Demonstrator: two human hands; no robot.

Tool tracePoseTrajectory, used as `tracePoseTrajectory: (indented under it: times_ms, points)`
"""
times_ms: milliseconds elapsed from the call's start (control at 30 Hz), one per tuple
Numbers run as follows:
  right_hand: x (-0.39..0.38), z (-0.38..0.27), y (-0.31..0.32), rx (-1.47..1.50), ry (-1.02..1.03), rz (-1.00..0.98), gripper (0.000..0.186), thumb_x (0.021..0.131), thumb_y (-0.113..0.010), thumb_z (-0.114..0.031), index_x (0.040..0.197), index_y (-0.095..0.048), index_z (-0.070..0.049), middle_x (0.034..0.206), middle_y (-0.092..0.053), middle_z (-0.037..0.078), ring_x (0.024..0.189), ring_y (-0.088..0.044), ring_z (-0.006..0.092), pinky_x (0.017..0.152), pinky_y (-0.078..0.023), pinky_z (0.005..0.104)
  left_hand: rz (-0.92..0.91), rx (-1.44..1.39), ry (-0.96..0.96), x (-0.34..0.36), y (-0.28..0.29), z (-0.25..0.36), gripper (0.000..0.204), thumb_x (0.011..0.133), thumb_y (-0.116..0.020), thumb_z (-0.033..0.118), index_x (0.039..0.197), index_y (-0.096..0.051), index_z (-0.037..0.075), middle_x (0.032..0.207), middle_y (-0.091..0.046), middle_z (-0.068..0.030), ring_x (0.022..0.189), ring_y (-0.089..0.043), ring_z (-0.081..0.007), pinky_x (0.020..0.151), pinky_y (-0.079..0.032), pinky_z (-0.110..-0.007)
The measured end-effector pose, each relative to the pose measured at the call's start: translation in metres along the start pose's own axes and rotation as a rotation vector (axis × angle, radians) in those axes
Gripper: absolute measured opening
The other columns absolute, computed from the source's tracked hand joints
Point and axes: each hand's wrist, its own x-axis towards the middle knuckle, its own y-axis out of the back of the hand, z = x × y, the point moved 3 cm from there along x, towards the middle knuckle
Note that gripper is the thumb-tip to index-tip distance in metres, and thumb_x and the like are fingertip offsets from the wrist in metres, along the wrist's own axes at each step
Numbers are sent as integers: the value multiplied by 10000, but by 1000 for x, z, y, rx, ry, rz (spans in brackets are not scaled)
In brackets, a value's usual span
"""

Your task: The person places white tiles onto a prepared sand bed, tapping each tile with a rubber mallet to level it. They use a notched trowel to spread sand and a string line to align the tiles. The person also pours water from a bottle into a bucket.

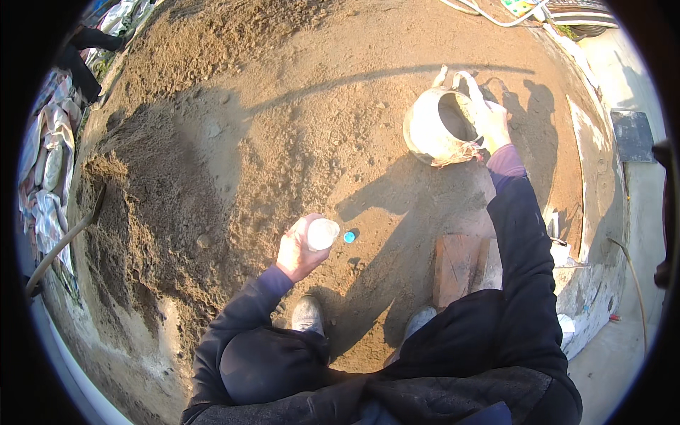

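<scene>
My left hand (295,253) is closed around a pale, translucent round container (323,234), held low above the soil. A small blue bottle cap (349,237) lies on the ground just right of it. Out at the upper right, my right hand (491,123) grips a loop handle at the rim of a pale, round-bellied pot (428,130). The pot is tilted, its wide mouth facing right, with a dull brown inside. Reddish frayed strands hang at its lower rim. What the pot may contain is hard to make out.
Loose brown soil heaps up (142,191) on the left, with a curved wooden handle (67,237) beside it. Wooden blocks (455,265) stand near my right knee. Crumpled cloths (53,156) lie far left, near another person's dark-clothed leg (81,71). A pale hose (489,18) curves at the top right.
</scene>
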Motion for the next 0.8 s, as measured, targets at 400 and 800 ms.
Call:
tracePoseTrajectory:
  times_ms: [400, 800]
  points:
    - [-248, 16, -90, -414, 949, -603, 260, 923, -750, -233, 1063, -622, -55, 938, -625, 118, 850, -674, 284, 718, -560, 403, 29, -56, 179, 17, 6, -13, 673, 801, -840, 226, 1363, -531, 23, 1173, -712, -157, 1075, -704, -231, 941, -573, -354]
    - [-309, 120, -214, -642, 750, -941, 358, 852, -738, -73, 1145, -534, -63, 1082, -595, 182, 1011, -680, 383, 806, -517, 479, 120, -65, 163, -7, 0, 5, 693, 757, -903, 216, 1332, -574, 12, 1114, -727, -99, 999, -695, -151, 898, -575, -320]
